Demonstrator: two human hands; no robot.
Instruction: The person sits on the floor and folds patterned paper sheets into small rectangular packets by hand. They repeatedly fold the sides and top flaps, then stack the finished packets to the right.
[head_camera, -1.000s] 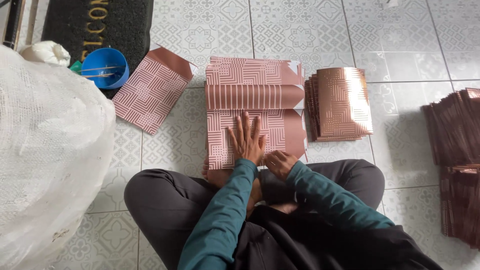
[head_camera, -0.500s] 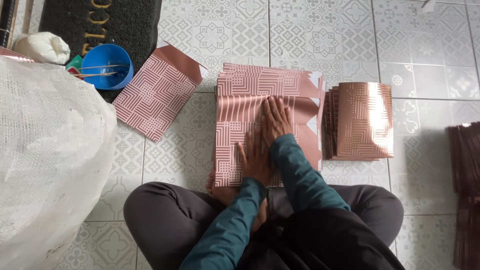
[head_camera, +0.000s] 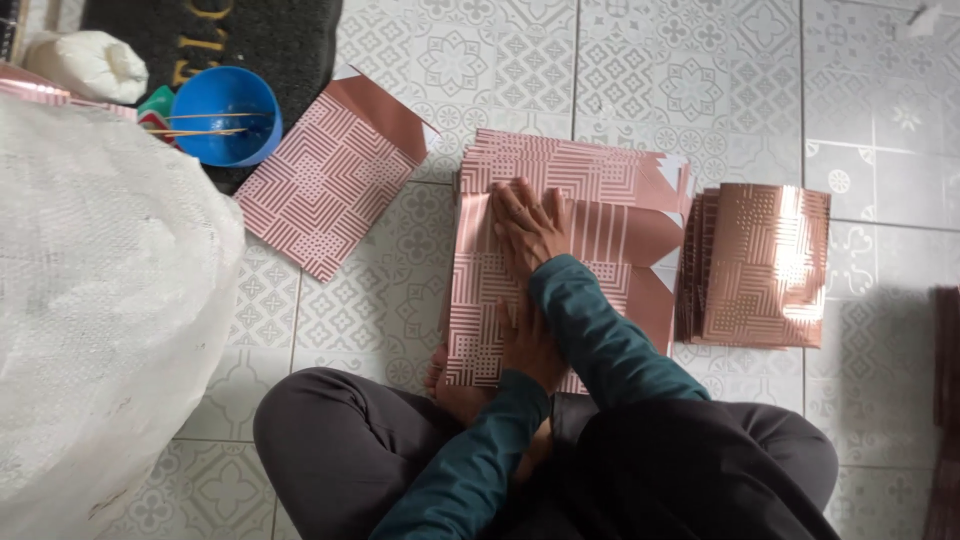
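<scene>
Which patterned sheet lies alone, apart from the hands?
The tilted sheet beside the blue bowl; the others are stacked, under the hands or in the shiny pile at right.

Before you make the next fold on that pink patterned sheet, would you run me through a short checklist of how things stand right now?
1. Right hand flat on the patterned sheet, fingers spread: ok.
2. Left hand pressing the sheet's near part: ok, though partly covered by the right sleeve.
3. Sheet lying flat on the tiled floor: ok where visible; its near edge is hidden by the legs.
4. Finished stack sits to the right of the sheet: ok; touching or not, cannot tell.
5. Blue bowl with sticks stands apart, far left: ok.
6. Loose folded piece lies apart from the sheet: ok.
</scene>
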